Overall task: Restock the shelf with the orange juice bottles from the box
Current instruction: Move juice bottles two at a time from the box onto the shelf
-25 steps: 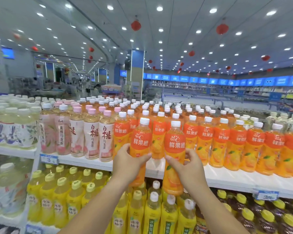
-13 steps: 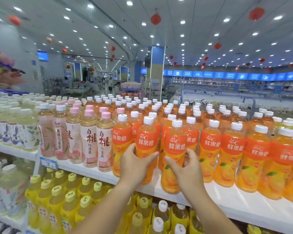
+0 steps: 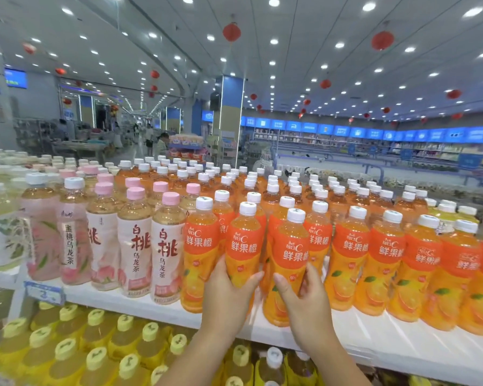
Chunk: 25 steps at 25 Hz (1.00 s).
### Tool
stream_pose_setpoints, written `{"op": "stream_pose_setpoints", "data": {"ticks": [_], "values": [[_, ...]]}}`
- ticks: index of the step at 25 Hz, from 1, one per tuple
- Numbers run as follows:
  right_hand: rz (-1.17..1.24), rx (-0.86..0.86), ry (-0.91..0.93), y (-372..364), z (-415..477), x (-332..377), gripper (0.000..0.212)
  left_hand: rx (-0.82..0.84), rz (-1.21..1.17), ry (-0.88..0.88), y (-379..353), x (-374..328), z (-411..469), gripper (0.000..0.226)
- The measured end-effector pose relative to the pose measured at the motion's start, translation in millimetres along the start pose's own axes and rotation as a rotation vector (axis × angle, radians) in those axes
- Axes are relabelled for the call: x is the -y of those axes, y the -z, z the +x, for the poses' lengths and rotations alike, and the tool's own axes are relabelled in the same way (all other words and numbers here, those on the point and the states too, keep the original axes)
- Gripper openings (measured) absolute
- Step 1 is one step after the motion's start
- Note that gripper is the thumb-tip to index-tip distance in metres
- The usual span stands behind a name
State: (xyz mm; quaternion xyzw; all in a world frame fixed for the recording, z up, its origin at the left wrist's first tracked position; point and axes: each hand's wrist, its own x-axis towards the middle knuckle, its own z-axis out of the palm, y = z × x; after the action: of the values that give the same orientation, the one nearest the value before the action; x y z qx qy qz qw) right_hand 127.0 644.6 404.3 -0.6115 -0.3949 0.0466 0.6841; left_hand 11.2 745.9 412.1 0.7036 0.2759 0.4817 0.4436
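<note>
At the front edge of the white shelf (image 3: pixel 374 337), two orange juice bottles stand upright side by side, each in one hand. The left bottle (image 3: pixel 244 243) has a white cap and an orange label. The left hand (image 3: pixel 229 298) grips its lower half, thumb across the front and fingers wrapped round the left side; the bottle's base is hidden behind the hand. The right bottle (image 3: pixel 292 253) stands just beside it. The right hand (image 3: pixel 308 300) grips it low down, thumb on the left side and fingers curled round the right. Its base is at the shelf's front lip, though I cannot tell whether it rests fully on the shelf.

Behind and to the right, rows of matching orange bottles (image 3: pixel 349 246) fill the same shelf, packed closely. To the left stand peach tea bottles (image 3: pixel 166 250) with pink caps, and beyond those some pale bottles (image 3: pixel 0 235), blurred at the picture's edge. A blue price tag (image 3: pixel 43 293) hangs on the shelf's front edge below the peach tea. On the shelf beneath are yellow-capped bottles (image 3: pixel 95 360) of yellow drink.

Far behind, a blue pillar (image 3: pixel 230 107) rises in the store, blue signs (image 3: pixel 374 133) run along the back wall, and red lanterns (image 3: pixel 231 32) hang from the spotlit ceiling.
</note>
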Motion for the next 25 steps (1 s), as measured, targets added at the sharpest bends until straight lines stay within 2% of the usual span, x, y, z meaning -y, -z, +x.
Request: {"op": "stream_pose_setpoints", "data": {"ticks": [4, 7, 15, 20, 25], "values": [[-0.077, -0.007, -0.048, -1, -11, -12, 0.036, 0.061, 0.074, -0.062, 4, 23, -12, 0.052], [-0.118, -0.025, -0.058, -5, -14, -12, 0.035, 0.073, 0.063, -0.042, 4, 27, -12, 0.054], [-0.084, -0.086, -0.082, -10, -19, -18, 0.033, 0.07, 0.089, -0.049, -5, 29, -12, 0.057], [-0.098, -0.063, -0.103, -6, -20, -20, 0.034, 0.071, 0.085, -0.022, -3, 29, -11, 0.063], [-0.141, -0.025, -0.099, -1, -21, -23, 0.038, 0.135, 0.156, -0.09, 6, 30, -15, 0.068]]}}
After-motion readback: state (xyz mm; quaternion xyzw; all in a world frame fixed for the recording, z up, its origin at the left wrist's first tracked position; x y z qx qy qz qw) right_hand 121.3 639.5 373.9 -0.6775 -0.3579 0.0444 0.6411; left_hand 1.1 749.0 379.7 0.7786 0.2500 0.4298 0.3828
